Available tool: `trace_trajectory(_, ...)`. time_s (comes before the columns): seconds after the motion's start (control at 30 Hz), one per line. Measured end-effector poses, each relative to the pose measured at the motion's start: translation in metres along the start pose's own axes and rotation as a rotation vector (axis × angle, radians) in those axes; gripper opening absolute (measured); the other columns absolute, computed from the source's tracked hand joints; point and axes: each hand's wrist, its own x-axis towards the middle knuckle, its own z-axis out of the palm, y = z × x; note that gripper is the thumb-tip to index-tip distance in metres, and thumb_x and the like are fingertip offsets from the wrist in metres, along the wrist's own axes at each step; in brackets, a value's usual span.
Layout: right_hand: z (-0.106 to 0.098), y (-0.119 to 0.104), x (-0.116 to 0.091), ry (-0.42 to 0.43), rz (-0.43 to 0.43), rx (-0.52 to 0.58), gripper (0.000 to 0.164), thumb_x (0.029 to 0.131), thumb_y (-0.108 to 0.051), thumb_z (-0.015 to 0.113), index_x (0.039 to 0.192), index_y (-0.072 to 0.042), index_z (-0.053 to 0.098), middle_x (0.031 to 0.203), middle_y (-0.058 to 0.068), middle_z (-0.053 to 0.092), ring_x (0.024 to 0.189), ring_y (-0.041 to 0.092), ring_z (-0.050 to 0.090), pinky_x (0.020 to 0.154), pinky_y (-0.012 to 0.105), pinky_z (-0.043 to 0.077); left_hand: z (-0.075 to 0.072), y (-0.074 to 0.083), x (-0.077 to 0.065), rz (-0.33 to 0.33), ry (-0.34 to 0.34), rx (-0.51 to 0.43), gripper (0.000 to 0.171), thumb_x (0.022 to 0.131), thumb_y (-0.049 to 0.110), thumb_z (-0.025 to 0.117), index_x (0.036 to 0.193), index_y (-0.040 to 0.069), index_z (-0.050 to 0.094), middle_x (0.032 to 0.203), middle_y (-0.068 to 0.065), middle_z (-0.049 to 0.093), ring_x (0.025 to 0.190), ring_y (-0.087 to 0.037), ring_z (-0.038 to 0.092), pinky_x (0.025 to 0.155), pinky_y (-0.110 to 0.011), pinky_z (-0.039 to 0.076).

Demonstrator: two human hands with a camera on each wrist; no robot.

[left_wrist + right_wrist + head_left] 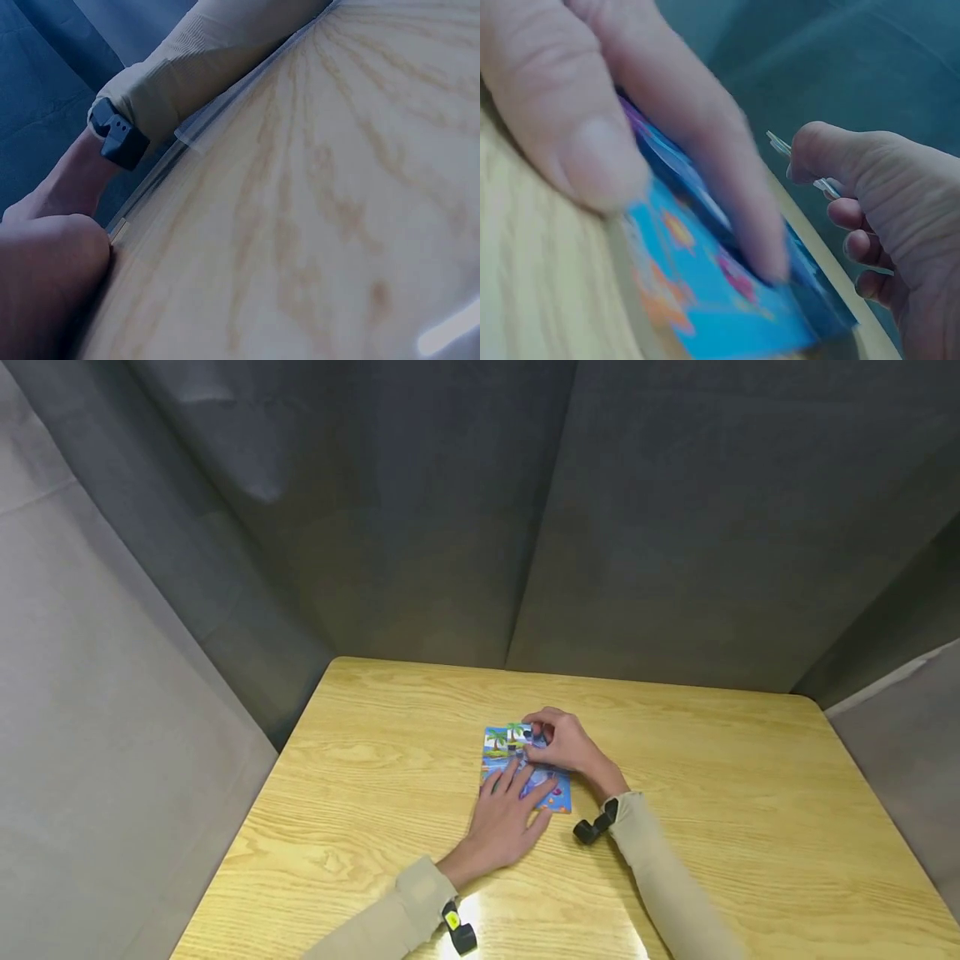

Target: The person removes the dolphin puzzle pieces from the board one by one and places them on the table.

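Observation:
A small jigsaw puzzle [562,800] with a blue sea picture and a palm tree lies flat on the table. My left hand [504,822] rests on its near part, fingers straight and spread. Over the far edge, my right hand [566,743] pinches a puzzle piece [515,734] showing another palm tree. In the right wrist view this piece [778,144] appears edge-on at the thumb, raised above the puzzle. Left-hand fingers cover part of the picture there. The left wrist view shows mostly the side of the left hand [49,289].
The wooden table [360,793] extends to both sides of the puzzle. Dark grey curtains [420,527] hang behind it, with a lighter panel [112,693] at left. A black wrist camera [596,825] sits on the right sleeve, another [460,931] on the left.

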Motion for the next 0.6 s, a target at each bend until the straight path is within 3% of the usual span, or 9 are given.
trace_trajectory(0.23, -0.025, 0.014, -0.016, 0.03, 0.076, 0.008, 0.042, 0.078, -0.011, 0.085, 0.117, -0.001, 0.074, 0.087, 0.01, 0.064, 0.069, 0.017, 0.051, 0.061, 0.025, 0.041, 0.002, -0.002, 0.0, 0.006, 0.026, -0.018, 0.052, 0.111, 0.052, 0.031, 0.16, 0.038, 0.042, 0.171, -0.006, 0.029, 0.159, -0.036, 0.021, 0.123, -0.058, 0.023)
trace_trajectory(0.6, -0.056, 0.048, -0.045, 0.087, 0.17, -0.002, 0.039, 0.08, -0.007, 0.083, 0.118, -0.006, 0.072, 0.085, 0.011, 0.062, 0.067, 0.017, 0.047, 0.062, 0.026, 0.038, -0.002, 0.002, 0.001, 0.008, 0.032, -0.041, 0.051, 0.111, 0.05, 0.035, 0.159, 0.037, 0.044, 0.17, -0.007, 0.03, 0.159, -0.036, 0.021, 0.123, -0.059, 0.024)
